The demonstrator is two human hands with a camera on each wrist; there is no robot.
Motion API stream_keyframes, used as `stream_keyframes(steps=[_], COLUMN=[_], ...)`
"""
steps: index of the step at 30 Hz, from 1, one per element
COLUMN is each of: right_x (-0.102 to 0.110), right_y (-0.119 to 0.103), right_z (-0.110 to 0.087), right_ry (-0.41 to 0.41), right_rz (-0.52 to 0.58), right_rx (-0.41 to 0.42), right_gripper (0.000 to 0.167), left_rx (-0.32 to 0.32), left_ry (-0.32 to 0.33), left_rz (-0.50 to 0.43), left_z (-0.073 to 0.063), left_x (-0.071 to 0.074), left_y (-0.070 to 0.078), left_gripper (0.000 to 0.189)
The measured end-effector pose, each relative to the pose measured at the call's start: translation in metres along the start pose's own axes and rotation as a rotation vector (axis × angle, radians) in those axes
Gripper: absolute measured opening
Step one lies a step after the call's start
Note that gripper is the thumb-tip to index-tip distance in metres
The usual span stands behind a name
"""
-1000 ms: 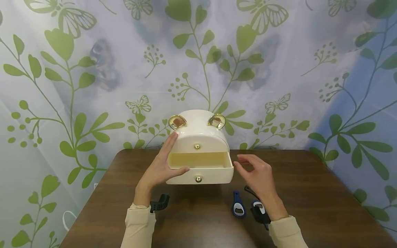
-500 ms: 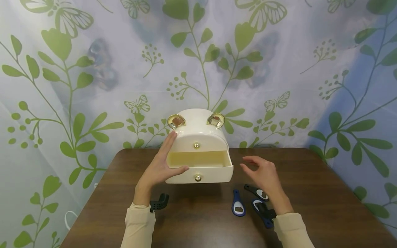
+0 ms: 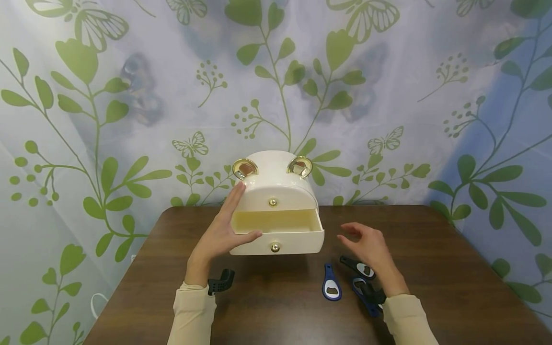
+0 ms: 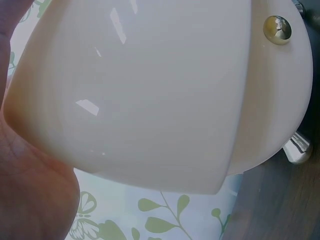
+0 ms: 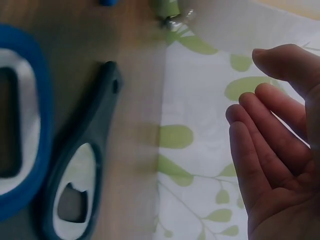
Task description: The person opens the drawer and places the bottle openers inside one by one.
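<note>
A cream drawer box [image 3: 276, 182] with gold ear shapes stands at the middle back of the table, in the head view. Its lower drawer [image 3: 297, 243] is pulled out and bare inside; the upper one is closed. My left hand [image 3: 220, 235] lies along the box's left side with straight fingers, its thumb reaching over the lower drawer's front. In the left wrist view, the palm [image 4: 37, 185] is against the cream box [image 4: 150, 100]. To the right of the drawer, my right hand [image 3: 368, 247] hovers with loosely bent fingers and holds nothing.
Below my right hand lie bottle openers: a blue one [image 3: 331, 282], a black one [image 3: 358, 267] and another blue one [image 3: 364, 294], partly hidden by the wrist strap. The brown table [image 3: 276, 297] ends at a leaf-patterned cloth [image 3: 172, 96] behind.
My right hand has moved right, away from the drawer's right corner, uncovering more of the bottle openers. The left hand keeps its place on the box.
</note>
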State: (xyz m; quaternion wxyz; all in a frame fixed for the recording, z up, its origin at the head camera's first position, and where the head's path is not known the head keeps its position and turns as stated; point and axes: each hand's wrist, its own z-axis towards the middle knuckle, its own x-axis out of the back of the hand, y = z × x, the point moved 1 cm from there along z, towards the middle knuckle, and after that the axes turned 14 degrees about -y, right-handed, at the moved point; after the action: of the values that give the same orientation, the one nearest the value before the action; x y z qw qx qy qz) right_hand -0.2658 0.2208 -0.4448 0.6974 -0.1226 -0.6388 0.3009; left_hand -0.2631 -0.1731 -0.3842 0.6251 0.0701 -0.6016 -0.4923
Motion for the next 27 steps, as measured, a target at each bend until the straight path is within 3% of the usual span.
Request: stream_keyframes(steps=[15, 27], right_x=[-0.019, -0.023], right_y=[0.032, 0.045], right_z=[-0.003, -0.004], right_ry=[-0.106, -0.156], right_rz=[-0.012, 0.004], right_rx=[-0.06, -0.024], right_gripper=[0.035, 0.035], left_rx=[-0.002, -0.015], left_ry=[0.002, 0.007], left_rz=[-0.011, -0.002], left_z=[0.0, 0.002], left_x=[-0.001, -0.001], left_y=[-0.003, -0.003], left_gripper=[0.118, 0.119])
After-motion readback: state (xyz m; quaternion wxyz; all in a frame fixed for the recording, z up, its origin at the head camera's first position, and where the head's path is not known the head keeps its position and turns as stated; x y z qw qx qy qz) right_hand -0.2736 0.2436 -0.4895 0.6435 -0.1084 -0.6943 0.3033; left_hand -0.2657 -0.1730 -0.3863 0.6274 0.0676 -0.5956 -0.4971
